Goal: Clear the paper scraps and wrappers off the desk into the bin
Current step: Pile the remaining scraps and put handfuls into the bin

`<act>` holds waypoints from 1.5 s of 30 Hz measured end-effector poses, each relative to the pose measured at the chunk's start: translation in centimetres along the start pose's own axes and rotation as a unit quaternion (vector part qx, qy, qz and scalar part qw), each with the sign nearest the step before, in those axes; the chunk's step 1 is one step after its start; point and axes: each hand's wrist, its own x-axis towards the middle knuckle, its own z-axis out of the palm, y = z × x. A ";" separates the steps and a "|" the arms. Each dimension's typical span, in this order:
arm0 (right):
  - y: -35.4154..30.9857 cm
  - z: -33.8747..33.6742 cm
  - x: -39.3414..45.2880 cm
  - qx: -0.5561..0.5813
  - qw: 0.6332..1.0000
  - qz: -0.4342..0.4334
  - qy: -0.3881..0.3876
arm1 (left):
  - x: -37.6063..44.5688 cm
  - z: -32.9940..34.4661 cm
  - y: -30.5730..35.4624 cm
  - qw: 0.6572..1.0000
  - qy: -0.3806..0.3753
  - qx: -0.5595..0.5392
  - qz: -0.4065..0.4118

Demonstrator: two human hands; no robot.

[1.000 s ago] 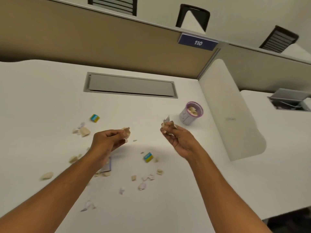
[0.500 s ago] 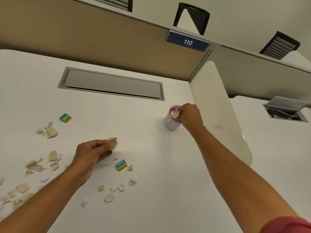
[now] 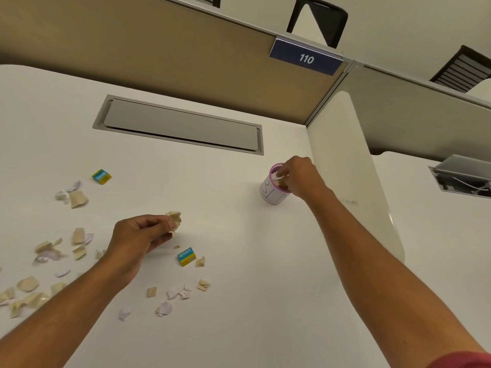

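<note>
The small white bin (image 3: 273, 191), a cup-like container with a pink rim, stands on the white desk (image 3: 239, 301) just beside the rounded white divider panel (image 3: 353, 181). The right hand (image 3: 300, 177) is over the bin's mouth, its fingers curled down and pinching a beige paper scrap (image 3: 278, 182) at the rim. Left of the bin and nearer the person, the left hand (image 3: 138, 237) hovers above the desk with fingers curled, pinching a crumpled beige wad of paper (image 3: 174, 219) between thumb and fingertips.

Below the left hand, nearer than the bin, a blue-and-yellow wrapper (image 3: 186, 256) lies flat with a beige scrap touching its right edge. A loose group of white and beige scraps (image 3: 175, 293) is scattered nearer still. A second blue-and-yellow wrapper (image 3: 101, 176) lies far left of the bin, with a torn beige piece (image 3: 77, 200) near it. More scraps (image 3: 26, 290) spread toward the desk's left edge.

Behind the bin, a grey cable flap (image 3: 180, 126) sits flush in the desk, and a blue plate reading 110 (image 3: 306, 59) hangs on the tan partition.
</note>
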 end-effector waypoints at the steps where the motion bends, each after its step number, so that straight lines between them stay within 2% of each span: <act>1: -0.2 0.5 0.1 -0.019 1.000 -0.005 -0.015 | -0.1 0.1 0.0 1.000 -0.001 -0.001 0.001; 7: -0.8 1.9 1.3 -0.070 0.995 0.016 -0.062 | -0.5 -0.2 0.2 1.000 -0.005 -0.008 0.012; 13: -0.9 1.7 2.1 -0.075 0.995 0.001 -0.069 | -0.5 -0.5 0.2 1.000 0.001 -0.010 0.015; 17: -0.8 0.7 2.2 -0.022 0.998 0.025 -0.060 | -0.5 -0.1 0.4 1.000 0.002 -0.001 0.017; 20: 0.0 -0.1 1.7 0.042 0.998 0.036 -0.010 | -0.2 1.0 0.8 1.000 -0.009 0.016 0.017; 26: 1.4 -1.0 -1.6 0.181 0.981 0.047 0.058 | 0.7 5.9 2.5 0.996 -0.076 0.038 0.039; 29: 2.2 -0.9 -3.4 0.273 0.955 0.054 0.104 | 1.3 9.2 3.7 0.992 -0.101 0.052 0.055; 33: 2.9 0.6 -6.5 0.450 0.874 0.083 0.166 | 2.5 14.2 5.6 0.982 -0.132 0.099 0.094; 35: 2.5 2.9 -8.5 0.507 0.841 0.096 0.161 | 3.1 16.8 6.4 0.972 -0.146 0.139 0.123; 38: 1.0 7.7 -11.9 0.542 0.826 0.113 0.108 | 4.0 20.8 7.2 0.933 -0.165 0.249 0.203; 42: -1.5 12.9 -15.2 0.502 0.858 0.106 0.039 | 5.3 25.1 7.3 0.819 -0.193 0.428 0.331; 45: -3.0 15.0 -16.3 0.468 0.879 0.084 0.012 | 6.3 27.3 6.9 0.743 -0.205 0.518 0.370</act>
